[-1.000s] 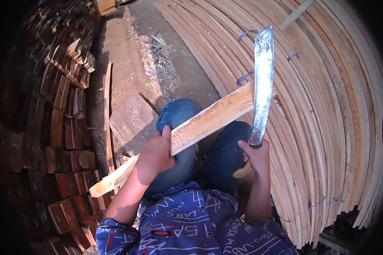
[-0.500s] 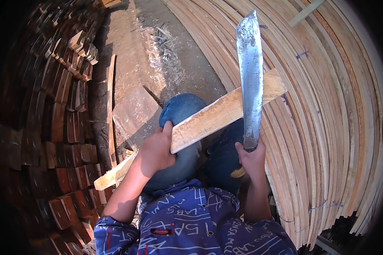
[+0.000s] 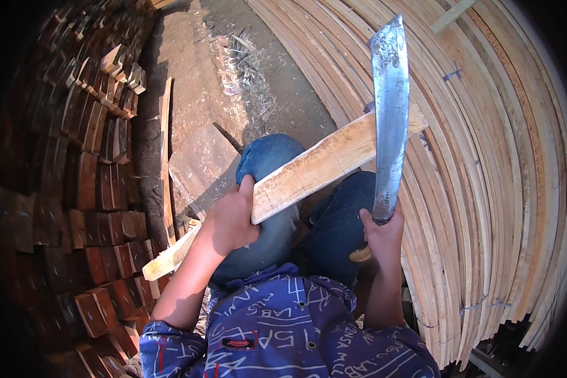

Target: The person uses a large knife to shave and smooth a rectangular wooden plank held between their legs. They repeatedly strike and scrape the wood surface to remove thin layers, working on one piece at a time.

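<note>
My left hand (image 3: 232, 214) is closed around a long wooden plank (image 3: 321, 166) that slants from the lower left, over my knee, up to the right. Bark-like brown patches mark the plank's upper edge. In my right hand (image 3: 384, 234) is a machete (image 3: 390, 120) with a broad, scuffed metal blade, held upright with its tip pointing away from me. The blade crosses in front of the plank near its far right end; whether they touch I cannot tell. Below my right fist a curved, light-coloured end of the handle (image 3: 360, 254) shows.
Long timber strips (image 3: 485, 189) lie stacked along the right, tied in places with blue cord. Reddish-brown wood blocks (image 3: 94, 183) are piled on the left. On the dirt ground are a flat board (image 3: 201, 165), a thin upright strip (image 3: 166, 157) and shavings (image 3: 249, 69).
The machete and my right hand have shifted slightly to the right, and the blade tip has swung right with them. My left hand and the plank stay almost in place.
</note>
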Demonstrator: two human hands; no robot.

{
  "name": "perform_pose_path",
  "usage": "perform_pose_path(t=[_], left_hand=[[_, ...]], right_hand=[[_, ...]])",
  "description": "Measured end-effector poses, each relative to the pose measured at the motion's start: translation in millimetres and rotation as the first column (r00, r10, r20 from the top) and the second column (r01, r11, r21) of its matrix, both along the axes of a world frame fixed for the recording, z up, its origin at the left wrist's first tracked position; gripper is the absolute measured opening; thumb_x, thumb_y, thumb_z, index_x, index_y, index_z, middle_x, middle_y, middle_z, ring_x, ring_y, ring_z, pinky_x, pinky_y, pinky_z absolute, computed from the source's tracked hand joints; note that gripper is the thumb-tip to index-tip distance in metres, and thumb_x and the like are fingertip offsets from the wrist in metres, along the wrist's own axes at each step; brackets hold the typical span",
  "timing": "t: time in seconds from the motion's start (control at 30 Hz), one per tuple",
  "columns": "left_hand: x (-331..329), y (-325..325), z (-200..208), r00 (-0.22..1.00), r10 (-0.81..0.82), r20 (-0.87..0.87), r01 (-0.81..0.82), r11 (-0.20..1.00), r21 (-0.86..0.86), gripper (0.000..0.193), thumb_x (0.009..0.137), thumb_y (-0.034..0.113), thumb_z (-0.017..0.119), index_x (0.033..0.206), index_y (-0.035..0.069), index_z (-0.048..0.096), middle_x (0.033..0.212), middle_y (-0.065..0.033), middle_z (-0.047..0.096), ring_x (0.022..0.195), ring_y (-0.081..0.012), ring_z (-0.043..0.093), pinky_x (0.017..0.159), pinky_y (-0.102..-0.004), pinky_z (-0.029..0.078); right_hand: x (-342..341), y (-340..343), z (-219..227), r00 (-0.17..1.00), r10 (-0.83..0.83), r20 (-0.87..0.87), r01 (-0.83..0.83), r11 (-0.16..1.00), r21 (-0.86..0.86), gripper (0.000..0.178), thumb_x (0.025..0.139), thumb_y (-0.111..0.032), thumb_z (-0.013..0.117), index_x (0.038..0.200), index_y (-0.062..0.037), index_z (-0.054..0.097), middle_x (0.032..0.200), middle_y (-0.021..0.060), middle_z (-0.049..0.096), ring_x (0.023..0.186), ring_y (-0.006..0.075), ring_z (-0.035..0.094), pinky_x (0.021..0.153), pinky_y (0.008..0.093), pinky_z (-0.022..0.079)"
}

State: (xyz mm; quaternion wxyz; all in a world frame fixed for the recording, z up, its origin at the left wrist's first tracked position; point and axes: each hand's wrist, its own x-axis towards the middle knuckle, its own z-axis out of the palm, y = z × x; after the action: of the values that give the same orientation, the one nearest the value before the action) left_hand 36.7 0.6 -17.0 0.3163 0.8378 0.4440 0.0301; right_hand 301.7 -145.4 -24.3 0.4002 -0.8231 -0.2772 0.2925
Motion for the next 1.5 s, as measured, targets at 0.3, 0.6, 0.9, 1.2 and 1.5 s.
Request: perform_pose_path(t=[0.3, 0.6, 0.9, 1.2, 1.5], left_hand=[[8.9, -2.0, 16.8, 0.993, 0.062, -0.099, -0.065, 0.998, -0.023, 0.051, 0.064, 0.003, 0.067, 0.108, -0.005, 0.043, 0.094, -0.0352, 0.061, 0.091, -0.0534, 0.062, 0.082, -0.0529, 0.052], [12.7, 0.8, 12.2, 0.995, 0.067, -0.078, -0.073, 0.994, -0.082, 0.053, 0.062, 0.002, 0.067, 0.108, -0.007, 0.041, 0.094, -0.0372, 0.06, 0.091, -0.0552, 0.061, 0.082, -0.0519, 0.052], [8.2, 1.1, 9.1, 0.998, 0.056, -0.038, -0.06, 0.992, -0.115, 0.053, 0.063, 0.002, 0.066, 0.108, -0.008, 0.041, 0.095, -0.0389, 0.06, 0.091, -0.0554, 0.061, 0.081, -0.0538, 0.051], [12.0, 3.2, 23.8, 0.985, 0.035, -0.169, -0.045, 0.997, -0.058, 0.052, 0.066, 0.003, 0.067, 0.11, -0.007, 0.041, 0.096, -0.0369, 0.061, 0.091, -0.0537, 0.062, 0.082, -0.0523, 0.053], [11.7, -2.1, 13.3, 0.995, 0.057, -0.077, -0.062, 0.996, -0.059, 0.053, 0.064, 0.003, 0.067, 0.11, -0.007, 0.042, 0.095, -0.0351, 0.06, 0.093, -0.053, 0.061, 0.083, -0.0519, 0.052]], right_hand=[[4.3, -13.2, -4.8, 0.947, 0.169, 0.272, -0.183, 0.983, 0.025, 0.042, 0.086, -0.006, 0.072, 0.121, 0.0019, 0.05, 0.076, 0.0108, 0.067, 0.063, 0.0243, 0.066, 0.064, 0.0363, 0.055], [3.3, -13.3, -3.1, 0.942, 0.259, 0.212, -0.277, 0.959, 0.057, 0.045, 0.085, -0.003, 0.071, 0.125, -0.0032, 0.048, 0.075, 0.0123, 0.066, 0.062, 0.023, 0.068, 0.058, 0.0357, 0.053], [-0.1, -8.6, 3.3, 0.997, 0.072, 0.016, -0.072, 0.997, -0.024, 0.051, 0.085, -0.005, 0.071, 0.129, -0.0046, 0.046, 0.093, 0.0169, 0.067, 0.085, 0.028, 0.069, 0.081, 0.0394, 0.053], [9.6, -9.9, 10.3, 0.974, 0.204, 0.099, -0.197, 0.978, -0.074, 0.055, 0.083, -0.003, 0.073, 0.13, -0.0036, 0.045, 0.096, 0.0171, 0.068, 0.09, 0.026, 0.07, 0.081, 0.0373, 0.053], [2.4, -20.5, 7.3, 0.951, 0.291, 0.103, -0.277, 0.951, -0.135, 0.055, 0.084, 0.0, 0.071, 0.131, -0.0064, 0.043, 0.099, 0.019, 0.068, 0.088, 0.0252, 0.07, 0.078, 0.0339, 0.053]])
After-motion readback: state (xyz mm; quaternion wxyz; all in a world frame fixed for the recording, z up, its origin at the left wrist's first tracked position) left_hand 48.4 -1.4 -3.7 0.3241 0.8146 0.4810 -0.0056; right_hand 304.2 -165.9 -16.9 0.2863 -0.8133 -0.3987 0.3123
